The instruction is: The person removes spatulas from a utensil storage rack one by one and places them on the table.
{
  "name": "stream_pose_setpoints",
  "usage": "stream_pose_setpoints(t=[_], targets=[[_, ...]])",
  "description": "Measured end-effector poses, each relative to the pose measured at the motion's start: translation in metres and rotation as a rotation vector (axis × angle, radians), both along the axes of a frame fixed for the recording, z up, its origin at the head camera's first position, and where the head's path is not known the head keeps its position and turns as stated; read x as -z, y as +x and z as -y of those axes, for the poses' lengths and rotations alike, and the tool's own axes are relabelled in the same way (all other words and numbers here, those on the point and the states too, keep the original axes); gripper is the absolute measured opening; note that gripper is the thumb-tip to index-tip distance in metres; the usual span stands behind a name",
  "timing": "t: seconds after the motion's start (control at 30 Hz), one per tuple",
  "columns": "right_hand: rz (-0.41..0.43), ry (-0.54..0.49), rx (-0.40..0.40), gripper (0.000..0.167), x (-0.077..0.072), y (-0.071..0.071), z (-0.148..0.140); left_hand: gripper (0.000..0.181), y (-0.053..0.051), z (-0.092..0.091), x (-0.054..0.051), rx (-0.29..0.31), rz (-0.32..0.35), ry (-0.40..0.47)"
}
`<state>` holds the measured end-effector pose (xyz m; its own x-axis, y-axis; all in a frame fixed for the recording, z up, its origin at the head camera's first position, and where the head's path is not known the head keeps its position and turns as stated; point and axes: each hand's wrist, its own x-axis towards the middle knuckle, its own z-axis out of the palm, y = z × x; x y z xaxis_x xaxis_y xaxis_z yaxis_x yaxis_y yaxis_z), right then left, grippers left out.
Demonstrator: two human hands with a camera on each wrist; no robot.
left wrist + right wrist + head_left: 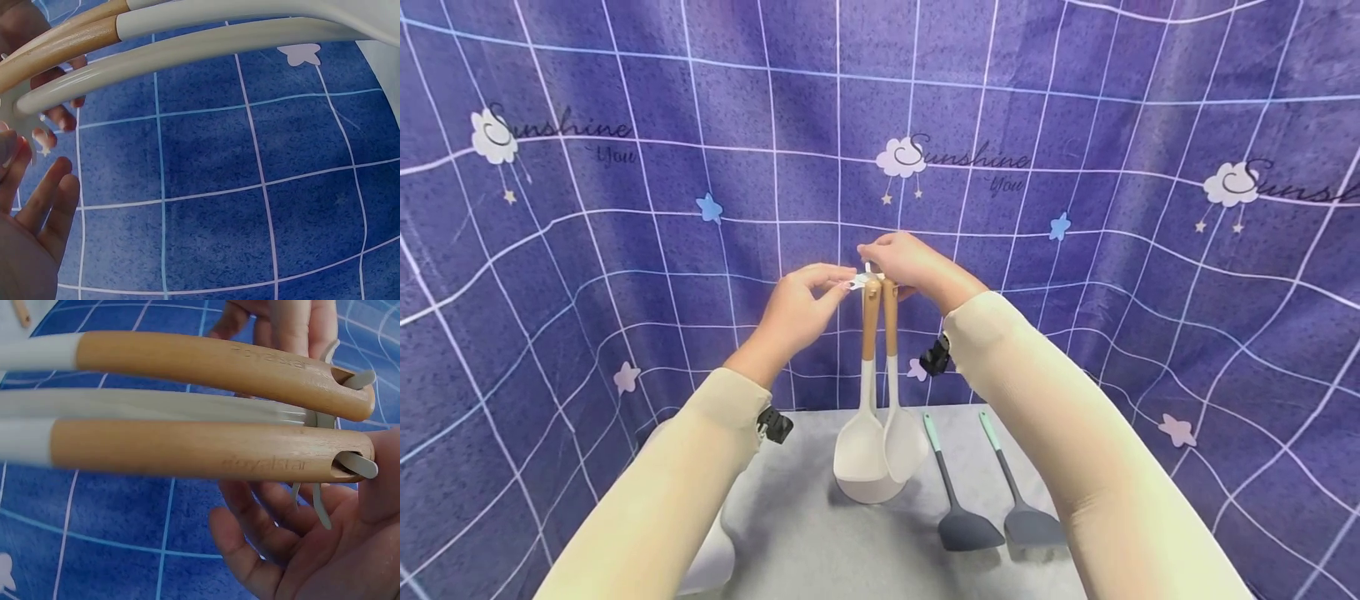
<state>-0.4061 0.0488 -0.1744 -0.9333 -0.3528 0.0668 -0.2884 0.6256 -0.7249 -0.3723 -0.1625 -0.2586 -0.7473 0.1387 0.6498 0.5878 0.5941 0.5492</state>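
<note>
A white utensil rack [868, 492] stands upright, its post partly hidden behind two hanging utensils. A white turner [859, 450] and a white ladle [906, 442] hang by their wooden handles. In the right wrist view, hooks pass through the holes of both wooden handles [187, 450]. My left hand [801, 308] pinches a white hook at the rack's top left, thumb against forefinger. From the right, my right hand [913, 262] reaches over the top and pinches the rack's white tip. Its other fingers [244, 550] lie loosely behind the ladle handle.
Two dark grey turners with mint handles, one nearer [966, 529] and one farther right [1033, 525], lie on the grey tabletop [805, 542]. A white object [711, 562] is half hidden under the left sleeve. A purple grid-patterned curtain [805, 108] surrounds the table.
</note>
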Motion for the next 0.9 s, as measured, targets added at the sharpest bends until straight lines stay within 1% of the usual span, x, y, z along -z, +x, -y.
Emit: stream_pose_setpoints(t=[0.07,0.17,0.33,0.47,0.57,0.67,0.73,0.8,0.83,0.9], targets=[[0.023,-0.03,-0.006,0.057,-0.001,-0.004,0.003,0.026,0.0,0.0,0.001,0.005,-0.002,0.001],[0.038,-0.044,-0.008,0.054,-0.001,-0.008,0.007,0.025,0.001,0.0,0.001,0.008,-0.032,-0.007],[0.054,-0.017,0.011,0.047,0.001,-0.012,0.011,0.024,0.0,-0.002,0.001,0.012,-0.097,-0.022],[0.076,-0.01,0.011,0.039,0.004,-0.013,0.01,0.022,-0.001,-0.004,0.004,0.015,-0.144,-0.018],[0.064,-0.01,-0.003,0.03,0.005,-0.014,0.01,0.023,-0.002,-0.005,0.007,0.01,-0.185,-0.01],[0.049,-0.012,-0.006,0.025,0.007,-0.015,0.01,0.028,-0.001,-0.005,0.011,0.004,-0.215,0.001],[0.037,-0.007,0.001,0.024,0.008,-0.016,0.01,0.034,0.002,-0.005,0.013,-0.001,-0.222,0.017],[0.025,-0.003,0.012,0.025,0.009,-0.016,0.011,0.038,0.004,-0.004,0.015,-0.005,-0.211,0.05],[0.023,0.0,0.017,0.025,0.009,-0.016,0.011,0.038,0.005,-0.004,0.016,-0.01,-0.202,0.074],[0.016,0.012,0.022,0.026,0.01,-0.017,0.011,0.03,0.007,-0.003,0.018,-0.026,-0.177,0.115]])
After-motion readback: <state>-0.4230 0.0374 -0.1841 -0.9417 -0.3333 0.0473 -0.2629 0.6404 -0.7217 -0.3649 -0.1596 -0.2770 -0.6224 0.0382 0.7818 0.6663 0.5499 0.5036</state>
